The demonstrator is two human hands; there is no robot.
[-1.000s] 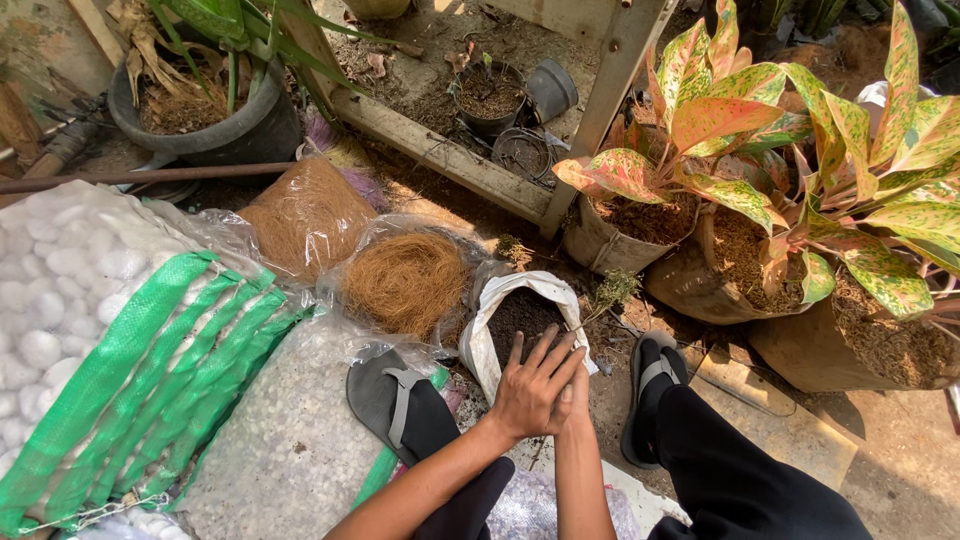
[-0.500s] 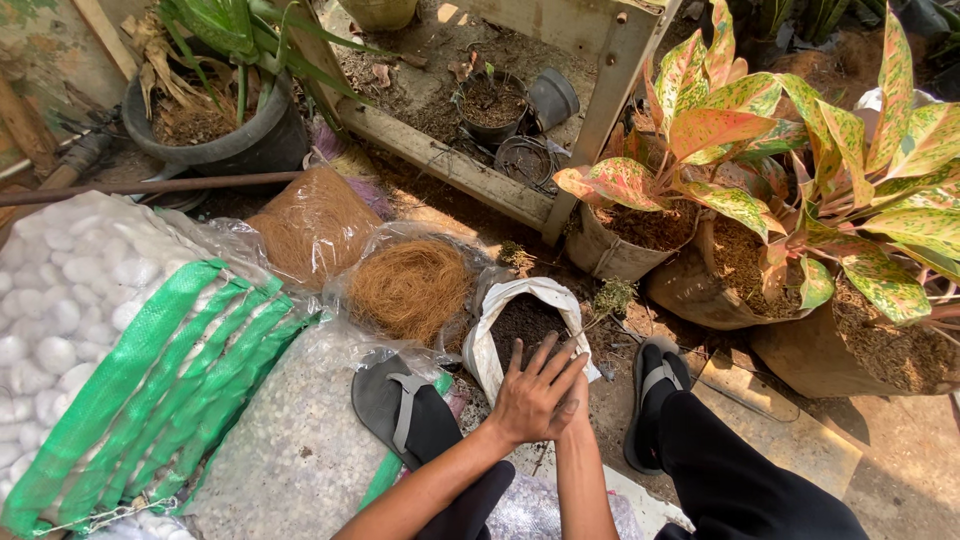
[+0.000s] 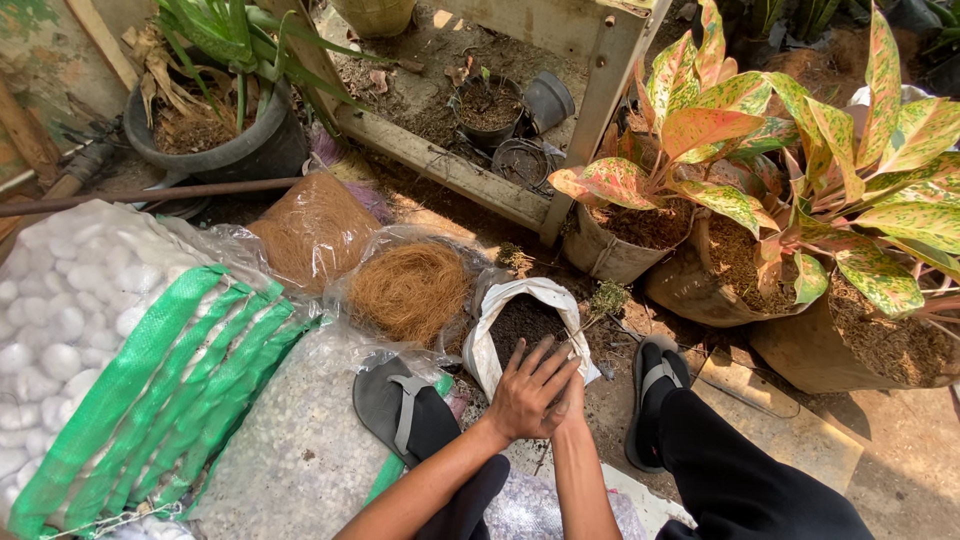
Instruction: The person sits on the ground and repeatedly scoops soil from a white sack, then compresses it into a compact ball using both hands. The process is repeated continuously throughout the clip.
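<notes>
A small white bag with its rim rolled down holds dark soil and stands on the ground between my feet. My left hand lies flat over the bag's near edge with its fingers spread, and it holds nothing. My right hand lies under it and is mostly hidden. A thin stem with a small green tuft sticks out to the right of the fingertips. I cannot tell whether either hand holds it.
A clear bag of brown coconut fibre lies left of the soil bag, with another behind it. Bags of white pebbles and a green woven sack lie at the left. Potted pink-green plants stand at the right, and a wooden rack with pots at the back.
My hands stay stacked over the bag's mouth. Only the view shifts slightly.
</notes>
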